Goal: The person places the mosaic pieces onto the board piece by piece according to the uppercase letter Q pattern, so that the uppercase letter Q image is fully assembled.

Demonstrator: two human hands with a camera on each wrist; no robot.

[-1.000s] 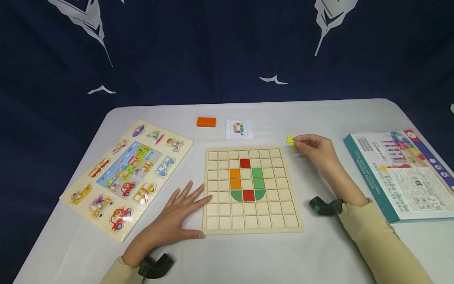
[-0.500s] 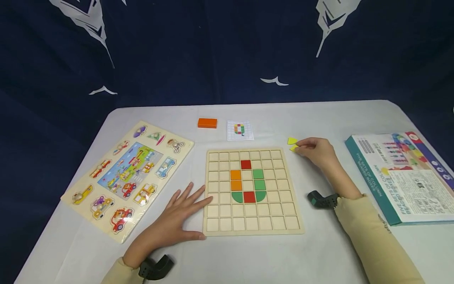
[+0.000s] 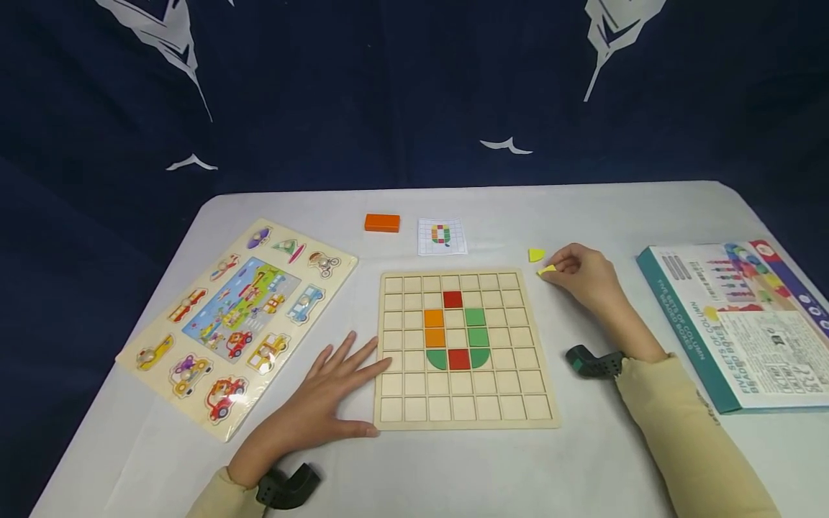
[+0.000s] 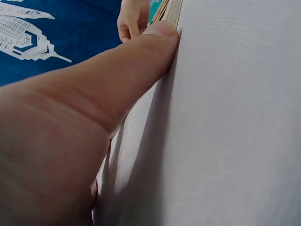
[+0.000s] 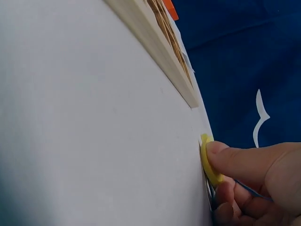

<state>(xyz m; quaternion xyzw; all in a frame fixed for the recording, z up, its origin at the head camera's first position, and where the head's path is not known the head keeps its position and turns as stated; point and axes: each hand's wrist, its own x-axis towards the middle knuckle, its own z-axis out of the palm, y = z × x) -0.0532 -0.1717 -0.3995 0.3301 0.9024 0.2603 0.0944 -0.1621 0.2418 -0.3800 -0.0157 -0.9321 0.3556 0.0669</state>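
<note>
My right hand [image 3: 588,282] pinches a yellow tile [image 3: 547,270] just above the table, right of the wooden grid board [image 3: 466,410]. In the right wrist view this tile [image 5: 208,157] shows a curved edge under the thumb. A second yellow tile [image 3: 536,255], with a rounded side, lies just beyond the fingers. My left hand [image 3: 327,399] is spread flat, with its fingertips and thumb against the board's left edge. Red, orange and green tiles sit in the board's cells in a ring, among them a red tile [image 3: 452,299] at the top and an orange tile [image 3: 434,318].
Behind the board lie a small pattern card [image 3: 442,237] and an orange block [image 3: 382,223]. A picture puzzle board [image 3: 239,417] lies at the left. At the right is a flat teal and white box [image 3: 732,324]. A dark curtain [image 3: 363,93] hangs behind the table.
My right hand has shifted slightly, and the nearer yellow tile is now apart from the other one and held in the fingers. The left hand stays in place.
</note>
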